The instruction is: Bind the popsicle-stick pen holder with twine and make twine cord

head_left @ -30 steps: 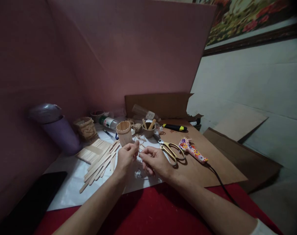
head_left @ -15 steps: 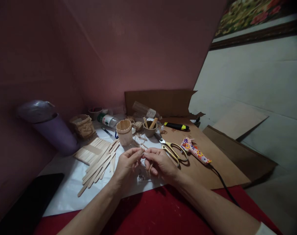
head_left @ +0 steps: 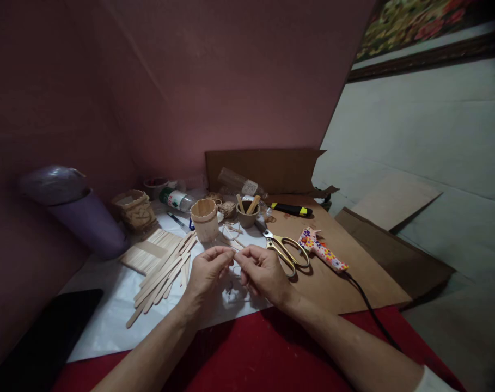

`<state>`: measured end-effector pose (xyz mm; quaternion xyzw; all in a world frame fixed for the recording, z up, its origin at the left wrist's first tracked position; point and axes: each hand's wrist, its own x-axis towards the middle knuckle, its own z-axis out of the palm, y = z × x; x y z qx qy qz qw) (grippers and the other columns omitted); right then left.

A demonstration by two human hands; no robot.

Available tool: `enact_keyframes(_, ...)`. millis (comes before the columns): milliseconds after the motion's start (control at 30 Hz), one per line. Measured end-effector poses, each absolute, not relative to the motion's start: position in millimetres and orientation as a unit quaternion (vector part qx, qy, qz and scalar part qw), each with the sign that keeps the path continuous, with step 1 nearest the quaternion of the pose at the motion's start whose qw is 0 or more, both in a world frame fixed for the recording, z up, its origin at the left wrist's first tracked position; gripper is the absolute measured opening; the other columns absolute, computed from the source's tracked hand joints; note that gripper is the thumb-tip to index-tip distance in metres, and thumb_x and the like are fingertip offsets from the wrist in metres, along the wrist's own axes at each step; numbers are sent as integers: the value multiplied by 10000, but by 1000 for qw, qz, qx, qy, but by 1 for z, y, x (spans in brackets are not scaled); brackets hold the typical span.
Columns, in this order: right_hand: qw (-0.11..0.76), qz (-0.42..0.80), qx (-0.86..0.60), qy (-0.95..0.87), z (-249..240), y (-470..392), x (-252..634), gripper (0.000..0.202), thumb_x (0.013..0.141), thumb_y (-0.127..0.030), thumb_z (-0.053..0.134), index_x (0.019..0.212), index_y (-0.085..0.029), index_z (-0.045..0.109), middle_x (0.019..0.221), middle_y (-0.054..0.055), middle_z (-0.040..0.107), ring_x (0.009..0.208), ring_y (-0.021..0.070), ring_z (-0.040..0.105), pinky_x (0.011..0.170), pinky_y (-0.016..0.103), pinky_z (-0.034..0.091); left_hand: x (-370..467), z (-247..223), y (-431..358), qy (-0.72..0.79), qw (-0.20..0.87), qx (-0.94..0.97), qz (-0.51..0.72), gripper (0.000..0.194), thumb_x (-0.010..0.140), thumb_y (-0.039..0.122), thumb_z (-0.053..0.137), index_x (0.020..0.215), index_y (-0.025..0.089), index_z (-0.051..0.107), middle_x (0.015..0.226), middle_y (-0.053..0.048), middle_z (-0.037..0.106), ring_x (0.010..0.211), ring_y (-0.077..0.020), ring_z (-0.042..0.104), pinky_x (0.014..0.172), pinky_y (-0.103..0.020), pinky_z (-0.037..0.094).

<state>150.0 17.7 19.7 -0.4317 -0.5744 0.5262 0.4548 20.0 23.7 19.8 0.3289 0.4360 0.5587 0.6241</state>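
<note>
My left hand (head_left: 209, 268) and my right hand (head_left: 264, 270) meet above the white sheet, thumbs and fingertips pinched together on a thin strand that looks like twine. Most of the strand is hidden by the fingers. Just beyond the hands stands a round wooden-stick cup (head_left: 205, 220) with a scalloped rim and a band round it. Loose twine (head_left: 231, 233) lies on the sheet beside the cup. Gold-handled scissors (head_left: 286, 251) rest open to the right of my right hand. Loose craft sticks (head_left: 162, 277) fan out left of my left hand.
A flower-patterned glue gun (head_left: 321, 250) and a black-yellow utility knife (head_left: 291, 209) lie on the cardboard (head_left: 353, 277). Behind are a small pot of sticks (head_left: 247, 216) and plastic bottles (head_left: 177, 199). A stick panel (head_left: 149, 253) and purple tumbler (head_left: 90, 223) are at left.
The view has shifted slightly, so things sit a little further left. The tan loop seen under my right hand's fingers no longer shows clearly. Both hands stay pinched together.
</note>
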Motion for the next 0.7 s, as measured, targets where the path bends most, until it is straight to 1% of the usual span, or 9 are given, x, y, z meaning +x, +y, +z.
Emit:
enact_keyframes(100,452,547,-419,-567,18,19,151,326,819,-484,539,715,-175,538,432,-57,539,266,45,396,283,149,263,18,19,25,441,612,350,555,167,558,228,767,644,123,671,563,15,569,494,-63,451,476,-187,327)
enact_keyframes(233,463,582,-401,-535,18,23,151,318,788,-486,572,753,-176,508,463,-61,558,267,57,431,254,139,281,18,19,25,440,599,367,559,172,576,251,766,649,131,668,566,17,572,489,-58,437,468,-184,315)
enact_keyframes(433,515,593,-367,-499,19,27,150,289,781,-446,586,790,-183,470,554,-53,588,330,80,519,299,169,403,20,19,22,436,609,362,555,170,634,251,740,749,135,692,568,12,590,482,-56,450,461,-174,320)
enact_keyframes(567,536,594,-365,-476,18,25,148,304,762,-415,609,839,-211,397,577,-76,579,352,102,553,304,189,432,21,22,20,423,631,351,548,208,604,252,776,763,133,713,631,-20,656,536,-80,534,513,-190,392)
enact_keyframes(700,530,594,-397,-457,13,25,144,324,751,-409,601,860,-226,357,578,-87,576,340,113,552,287,212,446,25,22,17,395,666,337,536,274,562,239,807,784,116,702,690,-67,693,581,-149,610,550,-256,463)
